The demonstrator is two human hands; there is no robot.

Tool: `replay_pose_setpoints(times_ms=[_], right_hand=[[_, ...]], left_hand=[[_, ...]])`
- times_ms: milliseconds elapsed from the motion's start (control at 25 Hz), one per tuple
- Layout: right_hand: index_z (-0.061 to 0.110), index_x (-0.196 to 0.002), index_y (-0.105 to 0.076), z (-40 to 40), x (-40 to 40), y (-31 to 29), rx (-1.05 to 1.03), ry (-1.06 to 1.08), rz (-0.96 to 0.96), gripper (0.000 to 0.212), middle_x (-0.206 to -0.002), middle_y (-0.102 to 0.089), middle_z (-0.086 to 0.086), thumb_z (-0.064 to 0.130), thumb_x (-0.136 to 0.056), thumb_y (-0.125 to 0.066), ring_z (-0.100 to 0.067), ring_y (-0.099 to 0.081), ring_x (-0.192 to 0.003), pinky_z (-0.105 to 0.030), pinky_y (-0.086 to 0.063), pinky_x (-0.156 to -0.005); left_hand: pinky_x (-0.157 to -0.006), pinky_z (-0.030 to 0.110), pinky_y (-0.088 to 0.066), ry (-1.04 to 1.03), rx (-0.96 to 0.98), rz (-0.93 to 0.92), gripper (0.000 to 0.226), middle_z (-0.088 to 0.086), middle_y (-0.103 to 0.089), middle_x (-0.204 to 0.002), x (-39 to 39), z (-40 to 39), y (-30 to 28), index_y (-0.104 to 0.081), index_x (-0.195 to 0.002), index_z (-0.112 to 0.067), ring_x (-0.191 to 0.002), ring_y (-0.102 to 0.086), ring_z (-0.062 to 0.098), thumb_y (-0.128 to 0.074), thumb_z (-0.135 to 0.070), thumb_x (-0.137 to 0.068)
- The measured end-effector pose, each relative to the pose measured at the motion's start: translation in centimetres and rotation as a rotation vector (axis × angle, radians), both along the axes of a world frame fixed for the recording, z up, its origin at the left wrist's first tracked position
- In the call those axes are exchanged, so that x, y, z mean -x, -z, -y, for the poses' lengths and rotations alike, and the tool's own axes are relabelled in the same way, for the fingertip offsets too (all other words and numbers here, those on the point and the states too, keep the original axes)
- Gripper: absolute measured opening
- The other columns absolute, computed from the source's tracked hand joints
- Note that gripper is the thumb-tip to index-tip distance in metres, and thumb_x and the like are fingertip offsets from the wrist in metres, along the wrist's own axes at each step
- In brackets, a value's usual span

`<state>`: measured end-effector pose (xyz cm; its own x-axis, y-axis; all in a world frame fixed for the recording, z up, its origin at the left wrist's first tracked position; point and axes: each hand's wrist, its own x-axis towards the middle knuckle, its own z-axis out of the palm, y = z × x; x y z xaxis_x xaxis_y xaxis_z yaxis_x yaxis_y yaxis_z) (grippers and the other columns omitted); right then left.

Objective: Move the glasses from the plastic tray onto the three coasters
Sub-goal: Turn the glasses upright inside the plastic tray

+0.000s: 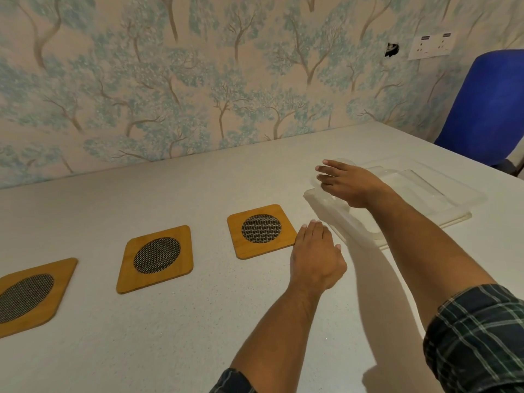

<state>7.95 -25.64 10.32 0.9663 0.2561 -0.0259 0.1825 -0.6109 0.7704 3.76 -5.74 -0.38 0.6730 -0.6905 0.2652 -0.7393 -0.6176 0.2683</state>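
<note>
From the head camera, three square wooden coasters with dark round mesh middles lie in a row on the pale speckled table [170, 336]: the nearest coaster [262, 231], the middle coaster [156, 259] and the far-left coaster [28, 296]. All three are bare.

The clear plastic tray [442, 194] sits to the right. The right hand [344, 184] reaches over its left end with fingers spread, gripping nothing I can see. The left hand [316, 258] rests flat and loose on the table, just beside the nearest coaster.

The glasses are very hard to see. A faint clear rim [340, 161] shows behind the right hand's fingers, maybe one glass. Clear glass on clear plastic could be bumped or tipped by a reaching hand, I think.

The far-left coaster is cut off by the picture edge. The right hand hides part of the tray.
</note>
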Motion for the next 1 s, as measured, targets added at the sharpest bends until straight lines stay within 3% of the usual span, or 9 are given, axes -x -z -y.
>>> replay_pose_setpoints(times_ms=[160,320,400,560,760,1000], right_hand=[[0.011,-0.161,-0.016,1.7,1.1,0.1,-0.206,-0.026,0.173,0.105,-0.168,-0.011,-0.012,-0.003,-0.071,-0.068,-0.024,-0.001,-0.154,-0.041,0.006,-0.123],[0.011,-0.159,-0.021,4.2,2.7,0.4,-0.618,0.284,0.429,0.111,-0.161,-0.033,-0.012,-0.002,-0.064,-0.077,-0.028,-0.031,-0.148,-0.041,-0.023,-0.122],[0.016,-0.160,-0.019,5.3,3.4,1.0,-0.722,0.483,0.387,0.104,-0.162,-0.034,-0.008,0.008,-0.074,-0.077,-0.026,-0.032,-0.148,-0.041,-0.027,-0.119],[0.023,-0.161,-0.015,6.0,3.6,2.4,-0.713,0.669,0.209,0.088,-0.167,-0.021,-0.002,0.015,-0.087,-0.061,-0.022,-0.023,-0.151,-0.041,-0.025,-0.119],[0.024,-0.157,-0.029,5.8,2.6,1.9,-0.626,0.644,0.291,0.084,-0.153,-0.040,-0.012,0.020,-0.083,-0.069,-0.033,-0.042,-0.136,-0.047,-0.041,-0.106],[0.023,-0.153,-0.037,5.0,1.3,2.3,-0.525,0.515,0.191,0.082,-0.152,-0.046,-0.006,0.020,-0.080,-0.074,-0.028,-0.044,-0.136,-0.043,-0.038,-0.110]], left_hand=[[-0.124,0.036,0.007,0.044,0.009,-0.003,0.071,0.016,-0.022,-0.169,-0.6,0.2,0.1,-0.021,-0.160,-0.002,-0.158,-0.012,0.027,-0.036,-0.041,-0.103],[-0.127,0.039,0.002,0.063,-0.015,-0.046,0.074,0.017,-0.017,-0.170,-0.8,0.3,0.0,-0.018,-0.161,-0.001,-0.158,-0.009,0.026,-0.036,-0.041,-0.102],[-0.128,0.039,0.001,0.060,-0.031,-0.063,0.074,0.017,-0.016,-0.170,-0.8,0.3,0.0,-0.017,-0.161,-0.001,-0.158,-0.008,0.026,-0.036,-0.041,-0.102],[-0.127,0.038,0.002,0.051,-0.037,-0.071,0.074,0.016,-0.015,-0.170,-0.8,0.3,0.0,-0.018,-0.161,-0.002,-0.158,-0.009,0.025,-0.036,-0.043,-0.102],[-0.127,0.038,0.002,0.039,-0.049,-0.068,0.075,0.014,-0.014,-0.171,-0.8,0.3,0.0,-0.017,-0.162,-0.004,-0.158,-0.008,0.024,-0.034,-0.046,-0.101],[-0.127,0.037,0.004,0.031,-0.039,-0.075,0.076,0.011,-0.012,-0.172,-0.8,0.4,0.1,-0.016,-0.163,-0.008,-0.158,-0.006,0.022,-0.034,-0.048,-0.101]])
